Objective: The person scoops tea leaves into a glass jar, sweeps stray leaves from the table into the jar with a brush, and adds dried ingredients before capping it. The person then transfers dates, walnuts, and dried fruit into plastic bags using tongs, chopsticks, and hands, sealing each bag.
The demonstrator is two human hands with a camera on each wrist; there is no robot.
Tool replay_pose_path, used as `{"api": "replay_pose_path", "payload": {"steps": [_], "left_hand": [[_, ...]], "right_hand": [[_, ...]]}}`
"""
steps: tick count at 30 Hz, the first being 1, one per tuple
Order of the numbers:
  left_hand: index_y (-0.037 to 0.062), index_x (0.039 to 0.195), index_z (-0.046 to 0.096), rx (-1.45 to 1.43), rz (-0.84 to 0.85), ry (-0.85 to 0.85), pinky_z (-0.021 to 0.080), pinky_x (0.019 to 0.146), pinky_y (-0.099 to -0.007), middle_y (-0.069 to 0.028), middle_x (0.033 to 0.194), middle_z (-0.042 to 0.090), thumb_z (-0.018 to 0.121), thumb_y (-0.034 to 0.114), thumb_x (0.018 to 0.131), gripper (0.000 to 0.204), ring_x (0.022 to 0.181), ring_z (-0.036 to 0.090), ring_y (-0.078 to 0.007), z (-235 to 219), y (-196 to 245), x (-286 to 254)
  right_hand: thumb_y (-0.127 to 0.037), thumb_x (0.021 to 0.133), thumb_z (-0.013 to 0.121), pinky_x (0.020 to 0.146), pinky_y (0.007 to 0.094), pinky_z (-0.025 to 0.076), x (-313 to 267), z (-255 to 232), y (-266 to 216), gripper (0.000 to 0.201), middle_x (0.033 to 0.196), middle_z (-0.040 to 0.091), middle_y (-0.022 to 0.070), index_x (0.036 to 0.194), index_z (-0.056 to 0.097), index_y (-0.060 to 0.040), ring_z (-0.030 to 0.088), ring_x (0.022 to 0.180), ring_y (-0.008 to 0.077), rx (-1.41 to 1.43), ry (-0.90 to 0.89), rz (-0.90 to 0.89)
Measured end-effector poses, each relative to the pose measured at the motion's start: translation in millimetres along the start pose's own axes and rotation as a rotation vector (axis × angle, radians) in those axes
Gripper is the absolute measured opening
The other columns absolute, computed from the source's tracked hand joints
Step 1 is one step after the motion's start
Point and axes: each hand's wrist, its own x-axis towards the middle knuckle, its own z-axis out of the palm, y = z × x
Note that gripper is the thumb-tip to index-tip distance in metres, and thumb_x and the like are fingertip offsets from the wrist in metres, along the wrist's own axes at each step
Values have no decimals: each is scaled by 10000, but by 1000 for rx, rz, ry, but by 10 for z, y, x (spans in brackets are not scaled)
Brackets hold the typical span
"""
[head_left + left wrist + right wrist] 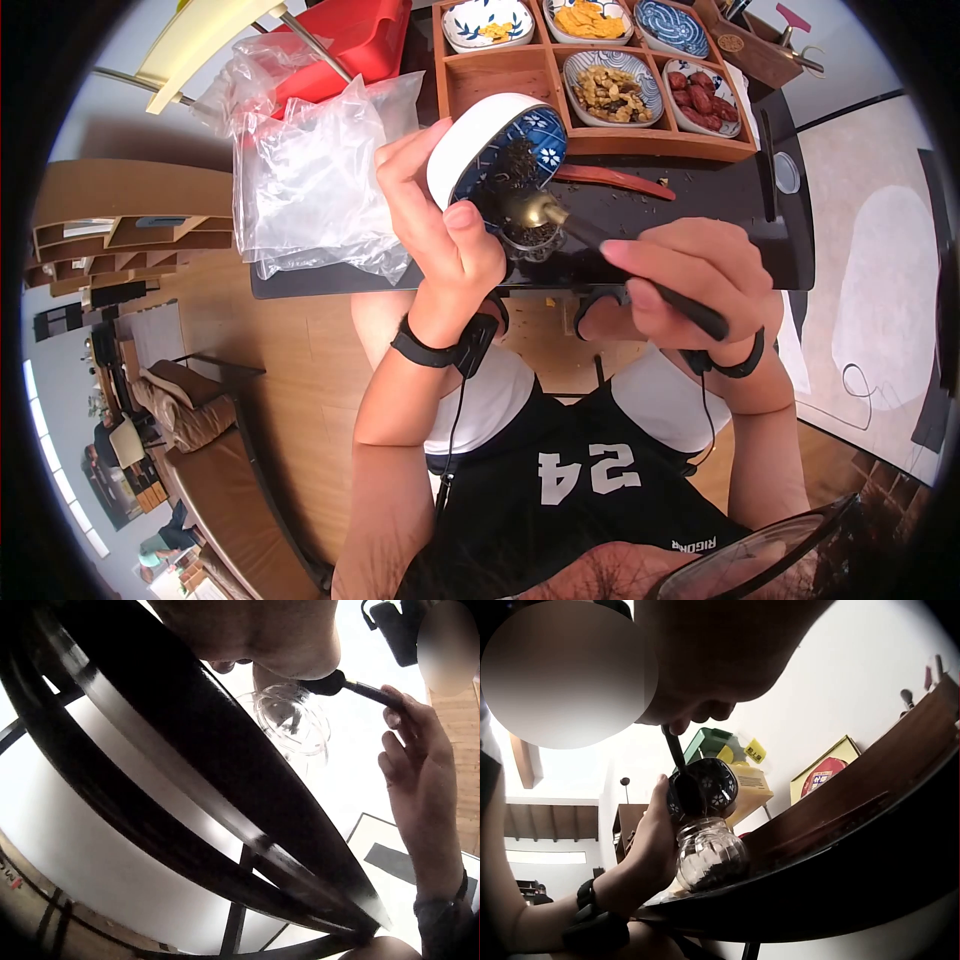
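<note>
A small bowl (462,150), white outside and blue-patterned inside, is tilted above the counter (735,190) with dark dried leaves (516,165) inside. The left hand (445,230) grips it, thumb at the rim. The right hand (700,275) holds a spoon (590,233) by its dark handle, its brass-coloured head at the bowl's low side. Bowl and spoon largely cover a glass jar (711,855) from above; the right wrist view reveals its clear side and dark bits at the bottom. In the left wrist view, the counter's dark edge blocks much. Nearby lie a reddish stick (615,181), crumpled plastic bags (325,185) and a wooden tray (500,85) of food dishes, cut off at the top.
</note>
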Motion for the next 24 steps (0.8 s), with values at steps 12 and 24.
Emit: {"api": "replay_pose_path", "payload": {"steps": [12,24], "left_hand": [[-52,1231,489,-17,-9,16,422,983,-379,-165,1153,531,272,688,1048,792,1066,541,-244,21,7,-4],[-51,1225,496,-1,7,39,416,974,-374,-162,1123,531,276,688,1045,791,1051,535,-240,7,-10,2]], "right_hand": [[37,697,759,601,306,558,-12,50,7,363,800,689,76,1053,769,-33,683,661,227,21,-27,-1],[35,687,775,599,294,557,-38,-22,2,394,827,677,54,1074,773,-35,675,687,207,-61,-13,23]]}}
